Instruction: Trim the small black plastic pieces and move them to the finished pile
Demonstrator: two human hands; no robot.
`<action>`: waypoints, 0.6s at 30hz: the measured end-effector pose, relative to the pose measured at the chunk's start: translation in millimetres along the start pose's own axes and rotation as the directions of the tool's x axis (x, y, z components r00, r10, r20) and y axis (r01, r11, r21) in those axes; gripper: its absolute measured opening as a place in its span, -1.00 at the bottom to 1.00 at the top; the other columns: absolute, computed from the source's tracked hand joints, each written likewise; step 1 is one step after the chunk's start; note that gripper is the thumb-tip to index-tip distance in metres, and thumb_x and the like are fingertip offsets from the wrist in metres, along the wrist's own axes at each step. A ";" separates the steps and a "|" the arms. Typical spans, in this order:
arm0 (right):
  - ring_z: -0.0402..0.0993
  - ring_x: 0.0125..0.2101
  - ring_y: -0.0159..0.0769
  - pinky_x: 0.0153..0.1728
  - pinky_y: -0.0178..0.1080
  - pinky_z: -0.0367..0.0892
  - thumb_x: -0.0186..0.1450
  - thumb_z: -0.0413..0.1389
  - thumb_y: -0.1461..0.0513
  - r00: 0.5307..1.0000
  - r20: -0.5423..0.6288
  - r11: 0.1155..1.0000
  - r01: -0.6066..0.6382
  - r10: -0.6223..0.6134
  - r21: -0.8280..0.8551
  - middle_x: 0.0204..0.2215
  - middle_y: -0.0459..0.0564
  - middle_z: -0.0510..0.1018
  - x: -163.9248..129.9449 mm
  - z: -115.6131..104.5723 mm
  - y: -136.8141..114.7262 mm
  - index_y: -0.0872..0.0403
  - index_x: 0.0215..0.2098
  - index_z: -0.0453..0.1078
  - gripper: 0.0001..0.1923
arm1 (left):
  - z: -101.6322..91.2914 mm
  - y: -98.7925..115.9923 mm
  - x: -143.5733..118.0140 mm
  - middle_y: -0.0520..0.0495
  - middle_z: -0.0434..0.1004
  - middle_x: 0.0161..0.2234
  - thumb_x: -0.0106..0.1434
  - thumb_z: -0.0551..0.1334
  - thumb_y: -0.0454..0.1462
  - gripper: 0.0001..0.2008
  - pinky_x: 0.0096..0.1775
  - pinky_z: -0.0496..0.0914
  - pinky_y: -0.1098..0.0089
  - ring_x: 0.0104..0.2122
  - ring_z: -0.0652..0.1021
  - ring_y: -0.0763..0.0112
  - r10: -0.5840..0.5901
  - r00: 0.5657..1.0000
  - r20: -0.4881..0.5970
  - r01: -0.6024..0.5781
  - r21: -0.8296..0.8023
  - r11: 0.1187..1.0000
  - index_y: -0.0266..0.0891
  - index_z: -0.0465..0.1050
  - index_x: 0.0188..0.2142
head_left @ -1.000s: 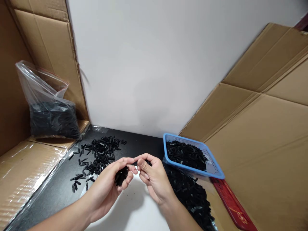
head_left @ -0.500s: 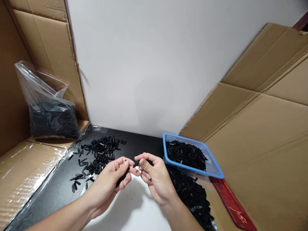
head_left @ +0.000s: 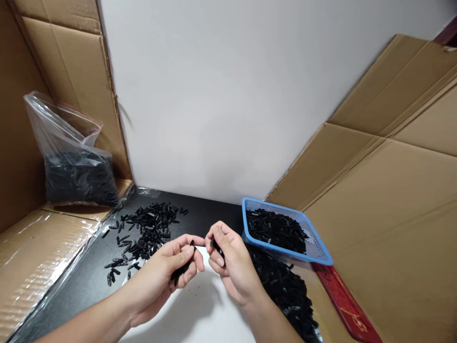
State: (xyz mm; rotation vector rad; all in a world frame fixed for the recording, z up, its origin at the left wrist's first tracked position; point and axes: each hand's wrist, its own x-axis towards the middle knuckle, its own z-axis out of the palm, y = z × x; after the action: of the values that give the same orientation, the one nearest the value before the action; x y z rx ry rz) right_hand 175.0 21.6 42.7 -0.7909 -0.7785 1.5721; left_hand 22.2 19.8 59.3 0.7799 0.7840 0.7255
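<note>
The left hand (head_left: 167, 274) is curled around a small bunch of black plastic pieces (head_left: 180, 273), and the right hand (head_left: 232, 267) pinches one black piece (head_left: 213, 243) between thumb and fingers. Both hands are just left of the blue basket (head_left: 321, 255), which is filled with the same pieces; a loose scatter of pieces (head_left: 146, 228) lies further left of the basket.

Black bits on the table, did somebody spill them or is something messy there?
Yes, it looks messy. Loose black pieces lie scattered on the dark table, outside the blue basket. Another heap sits beside that basket. The left hand and right hand each hold pieces.
</note>
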 end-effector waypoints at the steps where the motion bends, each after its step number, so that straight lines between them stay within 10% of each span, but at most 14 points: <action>1: -0.11 -0.73 -0.62 -0.76 -0.50 -0.23 0.23 0.21 0.05 1.000 0.007 1.000 -0.003 0.004 -0.002 -0.62 -0.19 0.35 0.2 -0.2 0.3 0.11 -0.47 0.30 -0.68 | 0.2 0.0 -0.6 0.03 0.44 -0.46 0.26 0.24 -0.16 -0.80 -0.49 0.02 0.48 -0.60 0.15 0.59 0.012 1.000 0.008 -0.012 0.012 1.000 -0.24 0.41 -0.21; 18: -0.12 -0.75 -0.64 -0.74 -0.46 -0.22 0.06 0.36 0.09 0.999 -0.047 0.997 -0.006 0.003 -0.075 -0.76 -0.31 0.18 -2.0 3.4 5.8 0.10 -0.54 0.27 -0.63 | 2.4 0.5 0.0 0.11 0.45 -0.56 0.30 0.19 -0.08 -0.71 -0.51 -0.08 0.46 -0.65 0.04 0.62 0.071 0.997 -0.006 -0.071 0.065 0.995 -0.24 0.28 -0.41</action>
State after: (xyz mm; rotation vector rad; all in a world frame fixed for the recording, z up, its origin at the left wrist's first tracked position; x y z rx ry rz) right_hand 169.3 18.6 40.0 -0.8815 -0.8057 1.5304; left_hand 24.0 19.2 60.9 0.8670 0.7939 0.7705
